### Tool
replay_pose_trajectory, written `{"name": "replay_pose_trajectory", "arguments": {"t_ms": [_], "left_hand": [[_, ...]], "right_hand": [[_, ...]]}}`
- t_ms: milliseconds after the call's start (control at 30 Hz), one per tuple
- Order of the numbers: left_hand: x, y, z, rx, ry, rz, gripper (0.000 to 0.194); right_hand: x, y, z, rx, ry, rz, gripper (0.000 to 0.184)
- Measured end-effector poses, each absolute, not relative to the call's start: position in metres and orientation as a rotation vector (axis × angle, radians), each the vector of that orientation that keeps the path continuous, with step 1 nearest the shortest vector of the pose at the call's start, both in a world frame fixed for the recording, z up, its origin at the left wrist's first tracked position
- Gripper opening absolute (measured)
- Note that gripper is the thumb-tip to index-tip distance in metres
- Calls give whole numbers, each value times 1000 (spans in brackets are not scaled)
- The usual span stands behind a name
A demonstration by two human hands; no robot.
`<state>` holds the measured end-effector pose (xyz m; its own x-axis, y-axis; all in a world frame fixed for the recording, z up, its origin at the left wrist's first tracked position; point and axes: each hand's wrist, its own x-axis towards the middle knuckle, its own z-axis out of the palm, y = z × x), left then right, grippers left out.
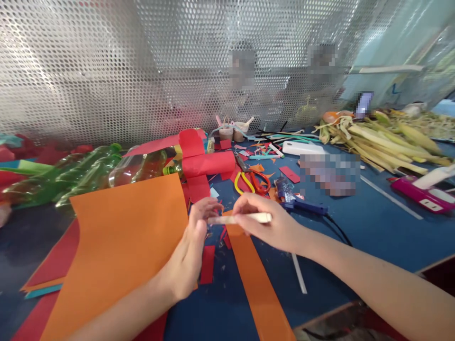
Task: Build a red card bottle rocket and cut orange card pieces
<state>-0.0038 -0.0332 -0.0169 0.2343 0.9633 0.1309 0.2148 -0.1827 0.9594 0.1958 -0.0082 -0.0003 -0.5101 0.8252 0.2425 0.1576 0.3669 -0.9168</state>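
Observation:
My right hand (265, 220) is closed in a pinch around a cream-white marker (258, 217), held nearly level. The fingers of my left hand (194, 237) curl about the marker's left end, with the thumb against it; the exact contact is partly hidden. Below the marker, a long orange paper strip (254, 279) runs toward the table's front edge. Left of it lies a small red paper piece (207, 264). A large orange paper sheet (124, 241) lies beside my left forearm, on top of red sheets (59, 255).
Behind my hands lie scissors (254, 182) with yellow and red handles, and a blue glue gun (305, 206) with a cord. Green plastic bottles (88, 170) and a red paper-wrapped bottle (209, 163) stretch along the back left. Corn husks (387, 142) and a magenta device (423, 194) are at right.

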Motion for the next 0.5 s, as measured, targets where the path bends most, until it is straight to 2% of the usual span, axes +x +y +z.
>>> {"name": "replay_pose_trajectory", "arguments": {"t_ms": [67,167,233,333,500], "left_hand": [[-6,-27,-12,1697,1298,1107,38],[-11,-16,-7,1975,1511,955,25],[-13,-11,-7,2170,1562,867,22],[-12,-8,-12,2351,1591,794,30],[-4,-10,-21,2478,1608,693,58]], "right_hand": [[203,1,3,-956,-1855,966,13],[214,15,5,-1190,-1905,589,12],[219,23,4,-1342,-1983,381,17],[224,33,-1,-1492,-2060,199,24],[231,46,-8,-1596,-2118,-2,29]]}}
